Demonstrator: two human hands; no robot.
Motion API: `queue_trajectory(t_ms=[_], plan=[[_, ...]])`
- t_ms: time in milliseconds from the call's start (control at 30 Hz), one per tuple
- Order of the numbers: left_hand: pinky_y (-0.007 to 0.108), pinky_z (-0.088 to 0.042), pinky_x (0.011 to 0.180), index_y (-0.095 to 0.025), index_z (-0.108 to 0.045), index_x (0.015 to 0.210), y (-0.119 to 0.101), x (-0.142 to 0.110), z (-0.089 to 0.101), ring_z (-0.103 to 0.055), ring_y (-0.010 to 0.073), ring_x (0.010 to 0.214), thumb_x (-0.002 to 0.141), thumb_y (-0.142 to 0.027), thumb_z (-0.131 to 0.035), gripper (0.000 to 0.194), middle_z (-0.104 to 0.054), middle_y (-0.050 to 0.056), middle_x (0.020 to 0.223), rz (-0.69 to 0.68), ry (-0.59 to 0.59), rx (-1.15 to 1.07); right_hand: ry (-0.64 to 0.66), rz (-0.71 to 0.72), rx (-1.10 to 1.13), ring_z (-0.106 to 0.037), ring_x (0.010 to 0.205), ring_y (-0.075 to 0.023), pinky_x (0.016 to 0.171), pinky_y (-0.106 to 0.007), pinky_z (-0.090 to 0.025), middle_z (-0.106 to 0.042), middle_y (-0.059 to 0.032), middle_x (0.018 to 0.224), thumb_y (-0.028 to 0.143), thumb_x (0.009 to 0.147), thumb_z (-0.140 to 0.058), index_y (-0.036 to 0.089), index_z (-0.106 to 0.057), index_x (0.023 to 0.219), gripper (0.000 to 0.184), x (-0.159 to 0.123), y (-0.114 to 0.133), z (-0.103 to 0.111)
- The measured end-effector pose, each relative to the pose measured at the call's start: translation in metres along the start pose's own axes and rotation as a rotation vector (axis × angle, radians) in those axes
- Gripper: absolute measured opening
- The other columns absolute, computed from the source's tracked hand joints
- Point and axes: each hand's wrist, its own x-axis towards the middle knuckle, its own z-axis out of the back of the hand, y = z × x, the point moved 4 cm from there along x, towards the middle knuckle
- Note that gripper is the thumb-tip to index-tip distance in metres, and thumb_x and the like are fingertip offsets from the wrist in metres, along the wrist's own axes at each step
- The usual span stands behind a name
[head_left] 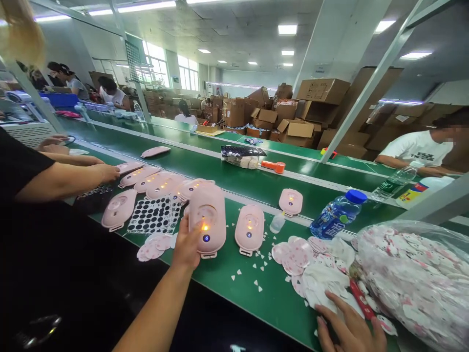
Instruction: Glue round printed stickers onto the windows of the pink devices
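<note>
My left hand [186, 247] grips a pink oval plastic device [212, 210], tilted up above the bench, with an orange glow and a small round blue-lit display. My right hand [348, 325] is open, fingers apart, at the edge of a crumpled white cloth [324, 281]. Between my hands lies another lit pink device [249, 227]. Small white triangular pieces [255, 282] are scattered beside it. Round pink patterned stickers [293, 254] are heaped near the cloth, and a red-handled tool [361, 298] lies partly under other pieces.
A clear bag of printed cutouts [414, 274] bulges at the right. A blue-capped bottle [339, 212] lies tilted behind the stickers. More pink devices [161, 185] and a sheet of black dots [154, 215] are at left, near a co-worker's arm [80, 178]. A conveyor belt [198, 156] runs behind.
</note>
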Motion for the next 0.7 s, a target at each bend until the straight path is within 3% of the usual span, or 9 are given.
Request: queue_trajectory(t_ms=[100,200,300,400,500,567,700], plan=[[0.034,-0.057,0.082,-0.021,-0.055,0.128,-0.011,-0.025,-0.006,-0.066,0.0258,0.105,0.074,-0.048,-0.066,0.061,-0.069,0.009,0.116,0.112,0.069,-0.209,0.051,-0.044,0.013,-0.065,0.1,-0.0278,0.108,-0.061,-0.02,-0.067,-0.0103,0.115,0.03,0.082,-0.054,0.026,-0.067,0.098,0.02,-0.003,-0.001,0.003],[0.027,-0.058,0.079,-0.023,-0.062,0.12,-0.008,-0.047,-0.008,-0.065,0.0245,0.107,0.062,-0.031,-0.083,0.062,-0.071,0.005,0.111,0.297,0.071,-0.422,0.137,-0.141,0.013,-0.058,0.115,-0.0271,0.11,-0.056,-0.02,-0.061,-0.01,0.127,0.031,0.088,-0.051,0.026,-0.064,0.109,0.025,0.009,-0.002,0.013],[0.026,-0.059,0.075,-0.023,-0.063,0.118,0.005,-0.067,-0.014,-0.067,0.0243,0.101,0.058,-0.027,-0.088,0.065,-0.073,0.005,0.108,0.429,0.119,-0.44,0.314,-0.254,0.087,-0.057,0.117,-0.0259,0.108,-0.052,-0.025,-0.063,-0.0089,0.125,0.029,0.093,-0.045,0.025,-0.065,0.11,0.026,0.043,-0.004,0.012],[0.027,-0.06,0.071,-0.021,-0.063,0.114,0.016,-0.086,-0.026,-0.069,0.0249,0.093,0.055,-0.03,-0.091,0.066,-0.074,0.006,0.103,0.545,0.207,-0.406,0.469,-0.279,0.121,-0.057,0.116,-0.0241,0.103,-0.045,-0.036,-0.065,-0.0071,0.124,0.026,0.095,-0.046,0.027,-0.066,0.115,0.028,0.086,-0.007,-0.009],[0.028,-0.06,0.069,-0.02,-0.063,0.112,0.014,-0.098,-0.038,-0.07,0.0285,0.093,0.05,-0.032,-0.092,0.07,-0.074,0.007,0.102,0.549,0.267,-0.361,0.549,-0.324,0.097,-0.055,0.117,-0.0268,0.099,-0.046,-0.041,-0.062,-0.0103,0.126,0.024,0.092,-0.053,0.023,-0.06,0.125,0.034,0.115,-0.012,-0.038],[0.03,-0.06,0.069,-0.02,-0.063,0.117,0.011,-0.101,-0.04,-0.07,0.0313,0.095,0.05,-0.035,-0.092,0.075,-0.075,0.007,0.102,0.512,0.283,-0.324,0.583,-0.345,0.074,-0.057,0.114,-0.0257,0.098,-0.048,-0.043,-0.063,-0.0094,0.121,0.028,0.092,-0.058,0.02,-0.061,0.121,0.031,0.124,-0.014,-0.052],[0.029,-0.062,0.067,-0.029,-0.052,0.135,0.026,-0.096,-0.024,-0.071,0.0311,0.095,0.05,-0.034,-0.093,0.095,-0.077,0.003,0.1,0.503,0.247,-0.216,0.574,-0.373,0.036,-0.058,0.108,-0.0227,0.095,-0.047,-0.046,-0.063,-0.0065,0.114,0.036,0.091,-0.061,0.018,-0.064,0.11,0.026,0.125,-0.011,-0.054]])
